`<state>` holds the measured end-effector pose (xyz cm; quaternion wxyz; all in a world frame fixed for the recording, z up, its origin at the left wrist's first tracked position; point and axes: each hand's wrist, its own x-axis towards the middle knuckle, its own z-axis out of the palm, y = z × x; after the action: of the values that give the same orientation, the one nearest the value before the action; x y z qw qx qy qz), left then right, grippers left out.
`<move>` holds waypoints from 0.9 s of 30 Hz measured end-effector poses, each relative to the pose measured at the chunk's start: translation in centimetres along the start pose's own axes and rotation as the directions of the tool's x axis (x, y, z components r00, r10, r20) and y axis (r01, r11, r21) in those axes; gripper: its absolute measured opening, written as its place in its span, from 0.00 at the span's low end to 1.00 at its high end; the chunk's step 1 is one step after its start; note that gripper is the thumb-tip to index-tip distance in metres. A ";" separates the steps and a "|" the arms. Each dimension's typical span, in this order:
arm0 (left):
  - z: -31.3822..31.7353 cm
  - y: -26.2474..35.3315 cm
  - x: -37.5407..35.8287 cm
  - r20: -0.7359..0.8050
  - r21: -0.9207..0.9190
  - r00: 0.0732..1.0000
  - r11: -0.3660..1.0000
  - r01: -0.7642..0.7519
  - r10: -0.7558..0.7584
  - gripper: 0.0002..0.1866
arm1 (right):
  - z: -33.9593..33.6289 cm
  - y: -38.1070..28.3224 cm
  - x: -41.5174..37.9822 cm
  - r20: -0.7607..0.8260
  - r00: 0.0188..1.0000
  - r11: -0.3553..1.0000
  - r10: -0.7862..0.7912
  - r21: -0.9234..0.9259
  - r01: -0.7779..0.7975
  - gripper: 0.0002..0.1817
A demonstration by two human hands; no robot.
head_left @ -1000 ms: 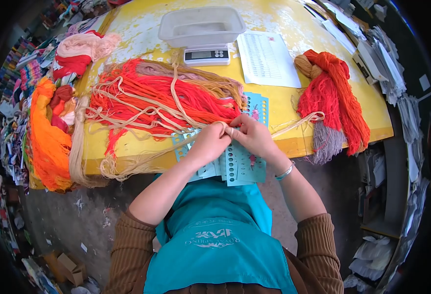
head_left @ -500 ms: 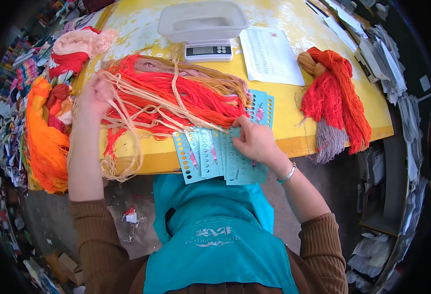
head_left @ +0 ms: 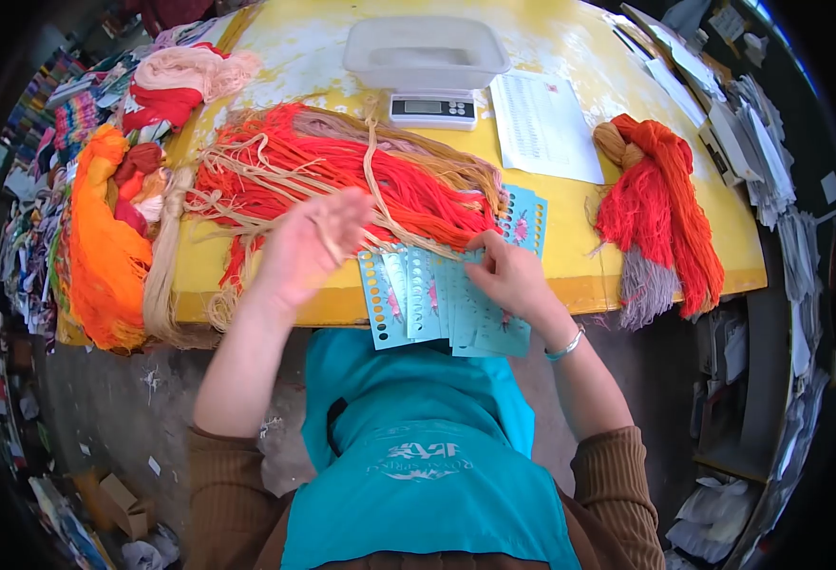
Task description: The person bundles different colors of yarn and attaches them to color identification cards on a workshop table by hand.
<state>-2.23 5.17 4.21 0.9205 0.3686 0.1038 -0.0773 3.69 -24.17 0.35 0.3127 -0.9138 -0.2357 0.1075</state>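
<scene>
My left hand (head_left: 318, 242) is over the near side of a long bundle of red thread (head_left: 342, 176). Its fingers are stretched out and slightly blurred, with the palm partly showing. Beige strands (head_left: 256, 171) run across the bundle and pass behind that hand. My right hand (head_left: 513, 280) pinches at the bundle's right end, where the beige and red threads meet punched cards; the fingertips partly hide the hold. Beneath both, turquoise cards (head_left: 408, 294) with rows of holes and pink flower pictures fan over the table's front edge.
A digital scale (head_left: 432, 109) carries a clear plastic tub (head_left: 427, 57). Beside it lies a printed sheet (head_left: 543, 128). Red-orange skeins (head_left: 660, 209) rest at right, orange thread (head_left: 109, 247) and a beige hank (head_left: 166, 266) at left, on the yellow table (head_left: 570, 285).
My left hand has moved right, from the bundle's left end toward its middle, leaving the loose beige loop. My right hand stays pinched by the cards. The view has shifted slightly.
</scene>
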 end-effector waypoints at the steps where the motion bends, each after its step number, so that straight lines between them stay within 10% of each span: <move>1: 1.3 -1.2 -0.4 0.026 -0.033 1.000 0.999 0.009 -0.008 0.24 | 0.0 -0.4 -0.3 -0.067 0.998 0.999 -0.018 0.036 0.020 0.13; 4: 3.8 -4.1 -1.1 0.126 -0.098 0.991 0.994 0.054 -0.042 0.28 | 0.0 -4.8 -1.5 -0.243 0.965 0.949 -0.101 0.268 0.166 0.09; 9: 6.0 -7.1 -2.0 0.187 0.041 0.982 0.999 -0.019 0.011 0.30 | 0.9 -9.1 -2.6 -0.101 0.995 0.720 -0.005 0.690 0.073 0.08; 16: 5.2 -7.8 -3.0 0.153 0.210 0.981 0.966 -0.149 0.118 0.29 | 3.7 -9.4 -2.9 0.071 0.977 0.069 0.201 0.994 -0.086 0.03; 27: 4.0 -8.1 -2.7 0.172 0.167 0.979 0.976 -0.139 0.110 0.27 | 4.1 -8.4 -3.1 0.037 0.992 0.002 0.119 0.999 -0.038 0.02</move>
<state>-6.12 -3.19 2.37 0.8922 0.4479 -0.0022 -0.0580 -3.45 -17.73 2.51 0.8654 -0.4424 -0.0313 0.2331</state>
